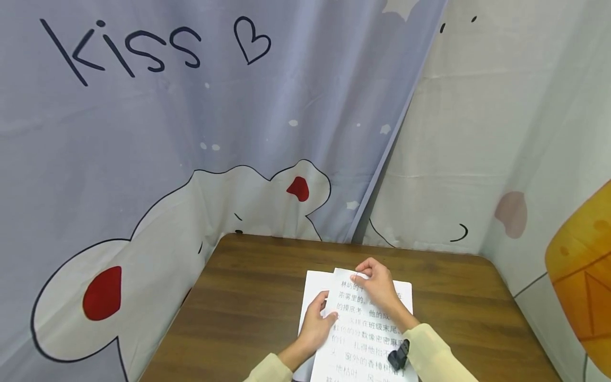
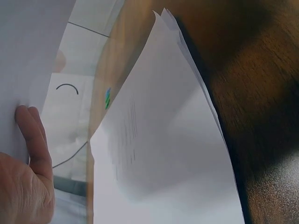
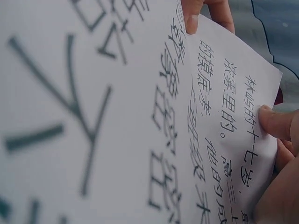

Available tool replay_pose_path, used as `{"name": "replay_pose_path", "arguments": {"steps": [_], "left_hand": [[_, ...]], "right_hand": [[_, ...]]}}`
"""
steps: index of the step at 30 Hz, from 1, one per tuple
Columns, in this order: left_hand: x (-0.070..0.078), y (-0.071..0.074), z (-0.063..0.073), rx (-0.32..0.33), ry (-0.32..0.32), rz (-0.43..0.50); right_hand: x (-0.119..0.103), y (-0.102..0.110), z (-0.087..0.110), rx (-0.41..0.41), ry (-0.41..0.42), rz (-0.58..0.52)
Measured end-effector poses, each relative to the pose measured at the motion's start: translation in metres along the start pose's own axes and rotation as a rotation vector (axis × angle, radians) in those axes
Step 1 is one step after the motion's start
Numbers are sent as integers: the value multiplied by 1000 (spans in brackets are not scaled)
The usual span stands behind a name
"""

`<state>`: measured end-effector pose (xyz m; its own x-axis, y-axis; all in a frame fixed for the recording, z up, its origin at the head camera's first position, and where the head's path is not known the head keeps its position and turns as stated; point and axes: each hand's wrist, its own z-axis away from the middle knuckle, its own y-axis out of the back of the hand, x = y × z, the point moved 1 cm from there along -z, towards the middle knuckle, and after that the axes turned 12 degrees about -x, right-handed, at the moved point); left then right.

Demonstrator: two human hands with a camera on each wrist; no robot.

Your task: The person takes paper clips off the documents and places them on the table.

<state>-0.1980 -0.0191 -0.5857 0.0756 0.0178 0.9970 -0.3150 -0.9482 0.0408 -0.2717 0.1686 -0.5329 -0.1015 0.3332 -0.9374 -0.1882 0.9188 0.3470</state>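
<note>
A sheet of paper [image 1: 355, 339] printed with large Chinese characters is held up off the table. My left hand [image 1: 315, 326] pinches its left edge, thumb on the printed face. At the top edge my right hand [image 1: 379, 286] grips the sheet between thumb and fingers. In the right wrist view the right thumb [image 3: 275, 121] presses on the print, and the left thumb [image 3: 191, 23] shows at the other edge. Below the raised sheet lie more white sheets [image 2: 173, 140], their corners slightly uneven, with faint lines of print on the top one.
The brown wooden table [image 1: 248, 297] spreads around the papers. A small green and blue item [image 2: 108, 98] sits past the paper's edge in the left wrist view. Printed curtains [image 1: 267, 116] hang behind the table. A black device [image 1: 399, 356] is at the right wrist.
</note>
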Motion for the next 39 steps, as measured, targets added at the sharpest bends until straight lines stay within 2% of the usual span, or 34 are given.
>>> {"name": "replay_pose_path", "arguments": {"steps": [7,17,24,29,34,39], "left_hand": [[1,-1,-1,-9,-18,11],[2,-2,-3,0,-26,33],[1,-2,-4,-2,-15,44],[2,-2,-4,-4,-40,28],[1,-1,-5,10,-49,28],[3,-1,-6,7,-45,26]], "right_hand": [[1,0,0,5,-9,-48],[5,-2,0,24,40,19],[4,2,-2,18,27,-17],[3,6,-3,27,60,-43],[0,9,-3,-17,112,-38],[-2,13,-2,-54,120,-28]]}}
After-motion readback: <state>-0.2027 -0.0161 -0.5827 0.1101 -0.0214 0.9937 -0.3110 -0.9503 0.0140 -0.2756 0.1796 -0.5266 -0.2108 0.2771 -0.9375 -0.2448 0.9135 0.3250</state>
